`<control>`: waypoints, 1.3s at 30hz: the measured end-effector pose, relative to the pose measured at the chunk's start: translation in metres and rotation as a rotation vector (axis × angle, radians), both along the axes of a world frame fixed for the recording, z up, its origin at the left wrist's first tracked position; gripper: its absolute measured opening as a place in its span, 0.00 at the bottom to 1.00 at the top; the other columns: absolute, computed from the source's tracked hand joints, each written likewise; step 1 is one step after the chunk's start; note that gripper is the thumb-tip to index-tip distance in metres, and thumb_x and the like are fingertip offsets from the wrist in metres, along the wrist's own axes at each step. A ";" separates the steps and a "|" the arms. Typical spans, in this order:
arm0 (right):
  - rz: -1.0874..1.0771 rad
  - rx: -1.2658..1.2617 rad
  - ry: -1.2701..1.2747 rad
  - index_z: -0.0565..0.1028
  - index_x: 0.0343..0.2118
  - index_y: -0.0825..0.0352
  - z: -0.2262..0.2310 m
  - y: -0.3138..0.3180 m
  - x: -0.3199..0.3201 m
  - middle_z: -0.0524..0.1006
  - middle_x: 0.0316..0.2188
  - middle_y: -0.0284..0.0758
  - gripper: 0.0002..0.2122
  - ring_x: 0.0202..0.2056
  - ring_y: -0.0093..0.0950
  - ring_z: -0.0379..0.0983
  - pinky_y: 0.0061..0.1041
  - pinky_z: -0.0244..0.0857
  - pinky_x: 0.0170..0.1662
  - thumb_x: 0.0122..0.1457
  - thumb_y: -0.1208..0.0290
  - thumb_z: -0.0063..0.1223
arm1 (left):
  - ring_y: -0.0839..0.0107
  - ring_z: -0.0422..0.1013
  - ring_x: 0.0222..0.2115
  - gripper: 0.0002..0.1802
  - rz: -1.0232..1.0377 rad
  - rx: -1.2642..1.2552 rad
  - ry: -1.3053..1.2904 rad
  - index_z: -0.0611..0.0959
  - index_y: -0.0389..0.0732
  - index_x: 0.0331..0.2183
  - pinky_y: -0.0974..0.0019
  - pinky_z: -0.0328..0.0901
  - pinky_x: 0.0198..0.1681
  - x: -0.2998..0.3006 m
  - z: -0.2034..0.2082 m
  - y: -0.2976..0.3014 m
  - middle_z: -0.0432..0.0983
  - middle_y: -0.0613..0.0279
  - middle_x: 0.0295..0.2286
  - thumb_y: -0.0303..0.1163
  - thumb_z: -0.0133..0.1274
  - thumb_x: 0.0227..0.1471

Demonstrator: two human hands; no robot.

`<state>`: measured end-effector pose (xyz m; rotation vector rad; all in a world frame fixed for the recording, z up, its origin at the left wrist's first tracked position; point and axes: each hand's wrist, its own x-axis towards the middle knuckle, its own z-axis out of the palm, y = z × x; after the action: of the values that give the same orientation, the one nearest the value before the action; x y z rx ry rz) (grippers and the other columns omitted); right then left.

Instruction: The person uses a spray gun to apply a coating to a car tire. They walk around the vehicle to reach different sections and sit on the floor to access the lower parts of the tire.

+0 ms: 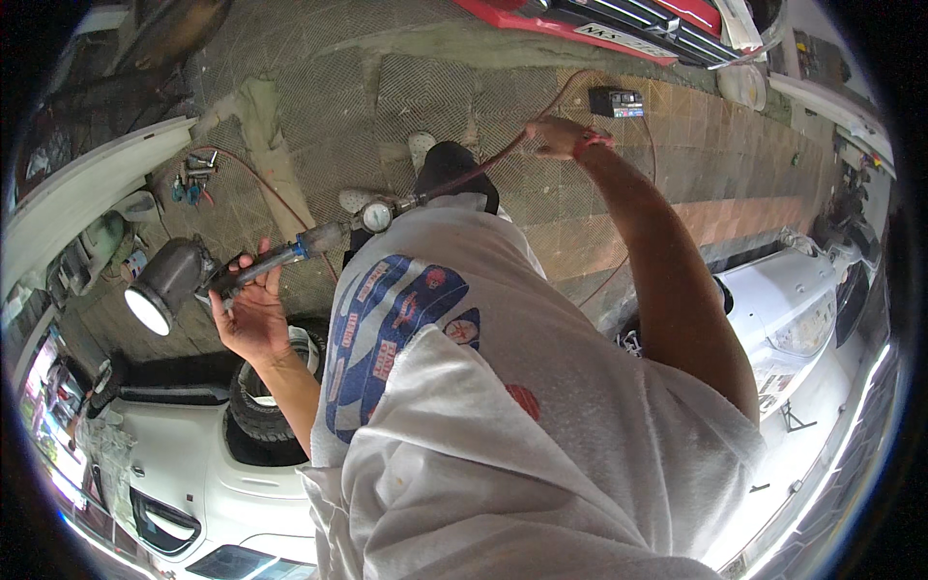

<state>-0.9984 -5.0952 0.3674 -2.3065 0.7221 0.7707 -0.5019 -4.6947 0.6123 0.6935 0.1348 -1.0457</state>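
At the left, my left hand [256, 314] grips the handle of a spray gun [232, 278]. Its dark cup [166, 280] is tilted, with a bright white round end. A blue fitting and a clear cylinder [324, 238] join the handle to a round pressure gauge [376, 216]. From the gauge, a reddish air hose [483, 166] runs up to the right across my dark shoe. My right hand [558, 137], with a red band at the wrist, is stretched out and its fingers are closed on that hose.
A small black box [616, 102] stands on the patterned floor beyond my right hand. A red car's front [628, 39] is at the far edge. White car body parts [788, 309] lie right, a white car [217, 474] and tyre [261, 411] left. Small tools [198, 174] lie far left.
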 end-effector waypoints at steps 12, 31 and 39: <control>-2.343 0.812 -1.081 0.63 0.67 0.62 0.007 -0.029 0.029 0.77 0.52 0.51 0.24 0.40 0.48 0.82 0.56 0.80 0.47 0.78 0.50 0.38 | 0.27 0.51 0.70 0.31 -0.068 -0.074 -0.012 0.75 0.22 0.54 0.25 0.52 0.71 0.010 0.046 -0.032 0.76 0.32 0.53 0.45 0.52 0.69; -1.221 -0.339 0.718 0.83 0.52 0.63 0.126 0.094 0.069 0.85 0.47 0.37 0.15 0.46 0.30 0.82 0.36 0.77 0.49 0.70 0.62 0.53 | 0.27 0.61 0.65 0.29 0.167 0.087 -0.031 0.79 0.23 0.48 0.28 0.66 0.65 0.042 0.001 0.066 0.79 0.33 0.51 0.46 0.46 0.72; -1.390 0.056 0.357 0.66 0.65 0.66 -0.019 0.121 0.186 0.77 0.57 0.47 0.25 0.49 0.42 0.80 0.47 0.76 0.52 0.71 0.57 0.50 | 0.28 0.65 0.63 0.29 0.367 0.262 -0.143 0.75 0.27 0.58 0.27 0.71 0.60 0.111 0.066 0.242 0.77 0.34 0.52 0.44 0.46 0.72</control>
<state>-0.8127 -4.9739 0.3480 -1.0834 2.0331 0.4527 -0.3912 -4.4528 0.6783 0.9378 0.2678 -0.6298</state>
